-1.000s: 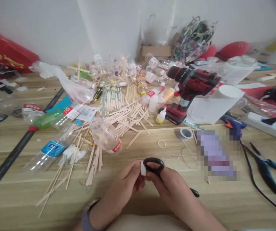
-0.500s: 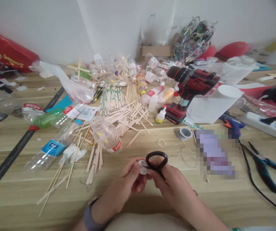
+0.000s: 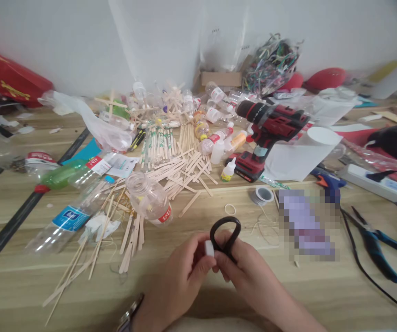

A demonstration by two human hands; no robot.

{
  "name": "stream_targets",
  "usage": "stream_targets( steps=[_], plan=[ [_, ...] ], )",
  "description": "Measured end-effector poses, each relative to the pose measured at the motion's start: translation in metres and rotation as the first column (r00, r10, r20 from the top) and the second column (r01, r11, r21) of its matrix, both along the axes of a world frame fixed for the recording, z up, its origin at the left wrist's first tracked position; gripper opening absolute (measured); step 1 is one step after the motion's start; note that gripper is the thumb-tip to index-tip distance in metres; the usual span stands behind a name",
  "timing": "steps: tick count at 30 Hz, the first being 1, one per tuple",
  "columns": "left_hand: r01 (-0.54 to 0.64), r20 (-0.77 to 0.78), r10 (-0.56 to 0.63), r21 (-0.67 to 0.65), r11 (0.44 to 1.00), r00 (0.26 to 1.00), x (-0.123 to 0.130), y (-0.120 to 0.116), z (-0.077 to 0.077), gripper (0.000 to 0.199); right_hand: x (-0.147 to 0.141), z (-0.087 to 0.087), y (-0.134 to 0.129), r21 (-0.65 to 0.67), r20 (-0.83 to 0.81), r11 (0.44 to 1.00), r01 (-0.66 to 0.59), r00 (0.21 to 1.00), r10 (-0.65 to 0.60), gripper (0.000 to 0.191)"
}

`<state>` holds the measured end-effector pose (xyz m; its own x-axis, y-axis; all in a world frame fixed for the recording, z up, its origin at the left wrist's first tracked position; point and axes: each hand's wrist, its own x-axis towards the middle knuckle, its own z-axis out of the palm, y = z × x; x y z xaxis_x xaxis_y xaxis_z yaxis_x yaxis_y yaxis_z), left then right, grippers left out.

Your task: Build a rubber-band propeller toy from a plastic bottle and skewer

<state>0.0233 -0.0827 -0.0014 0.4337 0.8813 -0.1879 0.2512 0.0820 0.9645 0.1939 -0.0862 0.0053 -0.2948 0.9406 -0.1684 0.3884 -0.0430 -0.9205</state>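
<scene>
Low in the middle of the head view, my left hand pinches a small white bottle cap between thumb and fingers. The cap is seen nearly edge-on. My right hand is closed on a pair of scissors, with one black handle loop sticking up above the fingers. The blades are hidden behind the cap and fingers, so whether they touch the cap cannot be seen. Both hands are close together above the wooden table. Beyond them lies a pale rubber ring.
Ahead lie loose craft sticks and a clear open bottle. A red cordless drill stands behind a grey spool. Pliers and a glue gun are on the right; a blue-labelled bottle is on the left.
The cap has turned from showing its open face to nearly edge-on, and the scissor tip that showed at it is hidden. My left wrist has rolled. The view has shifted slightly.
</scene>
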Motion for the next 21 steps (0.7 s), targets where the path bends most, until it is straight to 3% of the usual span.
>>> stream_targets(
  steps=[5,10,13,15,18,21],
  plan=[
    [0.114,-0.227,-0.084,0.120,0.986,0.970,0.001,-0.001,0.005,0.029,0.006,0.001,-0.004,-0.221,-0.256,0.975,-0.039,0.967,-0.020,0.017],
    [0.055,-0.382,-0.034,0.044,0.998,0.924,0.007,-0.001,0.002,0.020,0.018,-0.005,-0.012,-0.179,-0.126,0.981,0.074,0.987,-0.098,0.017],
    [0.096,-0.446,-0.025,0.137,0.986,0.895,0.009,0.002,-0.002,0.015,0.024,-0.006,-0.012,-0.203,-0.077,0.969,0.139,0.985,-0.157,0.015],
    [0.198,-0.448,-0.056,0.276,0.940,0.892,0.012,0.004,-0.005,0.013,0.024,-0.006,-0.010,-0.261,-0.080,0.950,0.175,0.976,-0.202,0.012],
    [0.351,-0.456,-0.118,0.470,0.810,0.882,0.016,0.008,-0.010,0.007,0.021,-0.005,-0.008,-0.352,-0.107,0.915,0.197,0.963,-0.249,0.011],
    [0.403,-0.466,-0.105,0.605,0.686,0.878,0.017,0.011,-0.015,0.010,0.022,-0.007,-0.006,-0.311,-0.086,0.916,0.253,0.952,-0.292,0.007]
  ],
)
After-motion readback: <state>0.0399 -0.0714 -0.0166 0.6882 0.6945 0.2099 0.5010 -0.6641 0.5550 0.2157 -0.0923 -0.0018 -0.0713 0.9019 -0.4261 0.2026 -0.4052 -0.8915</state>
